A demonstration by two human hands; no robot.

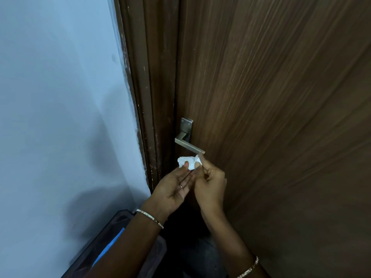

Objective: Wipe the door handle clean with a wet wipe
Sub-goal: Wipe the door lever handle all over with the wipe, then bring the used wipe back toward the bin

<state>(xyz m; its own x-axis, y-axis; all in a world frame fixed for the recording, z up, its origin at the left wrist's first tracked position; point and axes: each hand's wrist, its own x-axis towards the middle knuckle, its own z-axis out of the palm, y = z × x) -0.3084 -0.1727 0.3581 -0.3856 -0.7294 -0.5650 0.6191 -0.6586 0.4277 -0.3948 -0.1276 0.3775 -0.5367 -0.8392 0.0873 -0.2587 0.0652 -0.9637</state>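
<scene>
- The brown wooden door (271, 117) fills the right side, shut against its dark frame (148, 97), whose edge is scuffed.
- A pale blue wall (60, 97) takes up the left side.
- A dark crate (120, 215) sits low by the wall with something blue (109, 247) in it (too blurred to name).
- The left hand (174, 187) reaches up from below with the palm turned upward and the fingers fairly straight and close together. A fingertip presses the wipe down on them, so the wipe is pinched there.
- The right hand (210, 185) is beside it and touching it, with fingers curled, and its forefinger and thumb nip the right end of the wipe.
- The metal door handle (189, 146) is a lever that slopes down to the right from a narrow plate (186, 127) near the door's edge.
- The white wipe (182, 160) is crumpled and held between both hands just under the free end of the handle; whether it touches the metal I cannot tell.
- A thin bracelet circles the left wrist (149, 218) and another the right wrist (248, 269).
- A ring (181, 186) shows on a left finger.
</scene>
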